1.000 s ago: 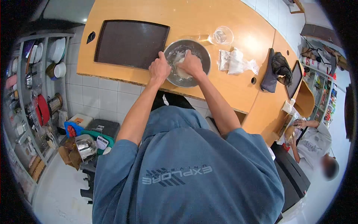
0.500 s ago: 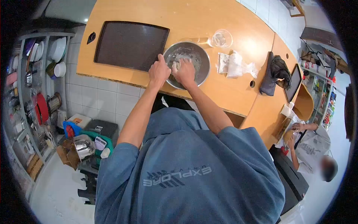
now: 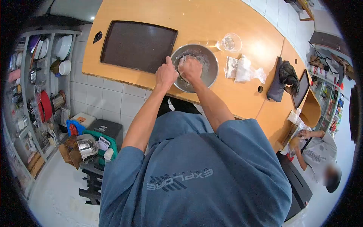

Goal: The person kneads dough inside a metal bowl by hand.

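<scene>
A metal bowl (image 3: 212, 72) stands near the table's front edge, its inner wall smeared with whitish residue. My left hand (image 3: 166, 73) grips the bowl's left rim, fingers wrapped over it. Inside the bowl my right hand (image 3: 191, 69) is closed and pressed on a pale dough-like mass (image 3: 183, 60), which it partly hides. A dark tray (image 3: 138, 45) lies to the left of the bowl. To its right are a clear cup (image 3: 231, 42) and plastic bags of white powder (image 3: 242, 70).
The wooden table (image 3: 204, 19) carries a dark cloth bundle (image 3: 275, 81) and a black plastic bag (image 3: 289, 77) at the right. Another person (image 3: 319, 151) handles a bagged item at far right. Shelves (image 3: 49, 94) stand at the left, with boxes on the floor.
My right hand moved up, away from the bowl's near side, and its spread fingers have closed on the dough-like mass. My left hand stays at the rim. The whole view has shifted slightly.
</scene>
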`<state>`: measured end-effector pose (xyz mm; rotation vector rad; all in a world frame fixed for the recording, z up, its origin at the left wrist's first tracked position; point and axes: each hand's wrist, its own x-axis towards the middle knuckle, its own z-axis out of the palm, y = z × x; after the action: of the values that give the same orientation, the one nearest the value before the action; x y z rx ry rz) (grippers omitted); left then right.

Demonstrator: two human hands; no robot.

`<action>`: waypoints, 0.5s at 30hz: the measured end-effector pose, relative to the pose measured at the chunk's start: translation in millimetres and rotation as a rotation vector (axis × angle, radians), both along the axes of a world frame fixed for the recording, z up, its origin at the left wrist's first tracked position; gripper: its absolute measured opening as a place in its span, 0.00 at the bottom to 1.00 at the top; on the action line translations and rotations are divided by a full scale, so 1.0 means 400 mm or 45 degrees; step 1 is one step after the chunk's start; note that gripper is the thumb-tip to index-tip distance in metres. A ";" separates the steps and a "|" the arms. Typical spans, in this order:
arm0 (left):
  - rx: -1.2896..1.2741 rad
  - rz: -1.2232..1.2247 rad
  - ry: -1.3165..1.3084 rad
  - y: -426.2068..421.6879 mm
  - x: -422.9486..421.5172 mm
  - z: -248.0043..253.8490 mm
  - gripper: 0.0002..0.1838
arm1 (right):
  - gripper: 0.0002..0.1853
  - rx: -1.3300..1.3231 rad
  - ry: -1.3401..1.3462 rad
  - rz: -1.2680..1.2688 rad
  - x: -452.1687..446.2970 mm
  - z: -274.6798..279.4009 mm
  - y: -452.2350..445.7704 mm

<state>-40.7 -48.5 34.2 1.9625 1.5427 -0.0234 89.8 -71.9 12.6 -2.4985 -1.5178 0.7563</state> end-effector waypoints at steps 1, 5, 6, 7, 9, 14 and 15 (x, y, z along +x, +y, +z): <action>-0.008 0.003 0.006 -0.004 0.002 0.000 0.19 | 0.24 0.014 0.008 -0.002 0.006 -0.006 -0.002; -0.035 -0.001 0.041 0.003 0.003 0.009 0.23 | 0.28 -0.084 0.202 -0.089 0.036 -0.019 0.001; -0.045 -0.005 0.049 0.002 0.006 0.012 0.24 | 0.29 -0.049 0.314 -0.082 0.056 -0.034 0.000; -0.036 0.006 0.048 0.000 0.007 0.016 0.24 | 0.30 -0.014 0.428 -0.074 0.077 -0.051 -0.002; -0.016 0.025 0.046 -0.004 0.010 0.021 0.24 | 0.33 0.006 0.586 -0.104 0.106 -0.048 -0.012; -0.032 0.051 0.028 -0.009 0.012 0.025 0.22 | 0.37 -0.171 0.534 -0.207 0.127 0.032 -0.024; -0.031 0.050 0.028 -0.012 0.013 0.026 0.22 | 0.36 -0.226 0.467 -0.196 0.126 0.040 -0.026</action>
<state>-35.6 -53.2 44.6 1.9182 1.5877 -0.0471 140.4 -82.3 28.7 -2.3820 -1.1652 1.2849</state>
